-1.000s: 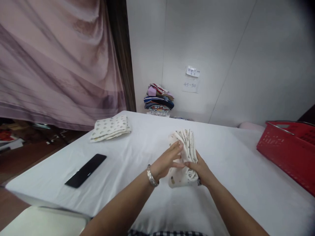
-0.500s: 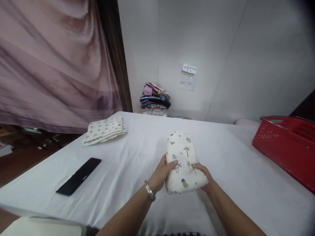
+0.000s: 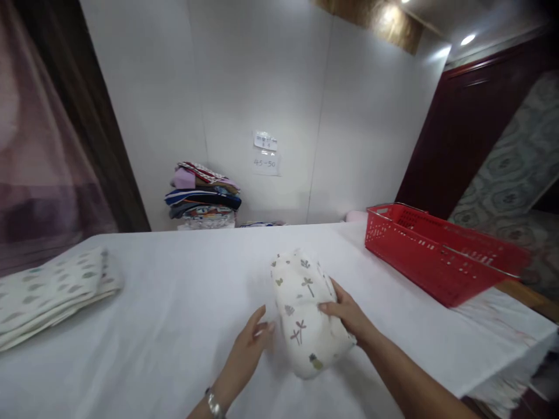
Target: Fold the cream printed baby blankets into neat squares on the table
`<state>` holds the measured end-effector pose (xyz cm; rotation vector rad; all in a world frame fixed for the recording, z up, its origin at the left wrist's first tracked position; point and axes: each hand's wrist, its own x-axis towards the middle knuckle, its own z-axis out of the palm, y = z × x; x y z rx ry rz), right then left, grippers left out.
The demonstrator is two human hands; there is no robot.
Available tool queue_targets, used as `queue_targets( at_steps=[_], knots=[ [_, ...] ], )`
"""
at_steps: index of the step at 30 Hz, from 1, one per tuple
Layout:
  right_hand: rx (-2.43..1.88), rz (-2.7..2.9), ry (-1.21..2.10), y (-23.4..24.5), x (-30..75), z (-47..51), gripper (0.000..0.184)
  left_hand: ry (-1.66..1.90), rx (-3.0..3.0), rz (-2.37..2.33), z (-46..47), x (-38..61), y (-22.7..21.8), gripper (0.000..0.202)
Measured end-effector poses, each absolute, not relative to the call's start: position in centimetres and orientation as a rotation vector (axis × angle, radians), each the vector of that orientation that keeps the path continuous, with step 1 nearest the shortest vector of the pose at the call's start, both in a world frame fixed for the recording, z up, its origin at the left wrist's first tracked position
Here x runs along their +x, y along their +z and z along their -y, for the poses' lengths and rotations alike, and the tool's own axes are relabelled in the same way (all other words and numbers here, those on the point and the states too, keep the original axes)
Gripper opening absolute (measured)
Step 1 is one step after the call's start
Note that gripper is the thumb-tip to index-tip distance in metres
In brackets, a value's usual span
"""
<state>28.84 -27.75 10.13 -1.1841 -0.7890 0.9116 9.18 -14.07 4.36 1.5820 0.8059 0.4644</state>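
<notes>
**Red basket [image 3: 437, 262] at 2 o'clock, cream bundle [image 3: 305, 314] gripped at centre**

The red basket stands on the white tabletop [image 3: 174, 302], well apart from the cream bundle. Its near wall hides what it carries. The cream bundle is folded thick, rounded at the far end and printed with small trees and plants. The right hand [image 3: 345, 311] clasps its 3 o'clock edge. The left hand [image 3: 251, 343] is slack and open-fingered just beside its 9 o'clock edge. A spotted folded cloth [image 3: 48, 291] lies far out at 9 o'clock.
</notes>
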Motion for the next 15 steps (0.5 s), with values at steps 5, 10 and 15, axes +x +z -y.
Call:
queue_targets(
  at_steps=[5,10,15],
  knots=[
    [-1.586,0.917,0.386,14.9,36.2,31.1,0.080,0.585,2.183,-0.795,12.8,8.8,-1.5,0.042],
    [-2.050,1.023,-0.278,21.8,44.6,34.8,0.075,0.721,2.567,-0.635,12.0,8.5,-4.2,0.033],
    [-2.516,0.951,-0.969,28.7,51.5,38.3,0.063,0.795,2.707,-0.591,10.9,8.3,-6.0,0.035]
  ],
)
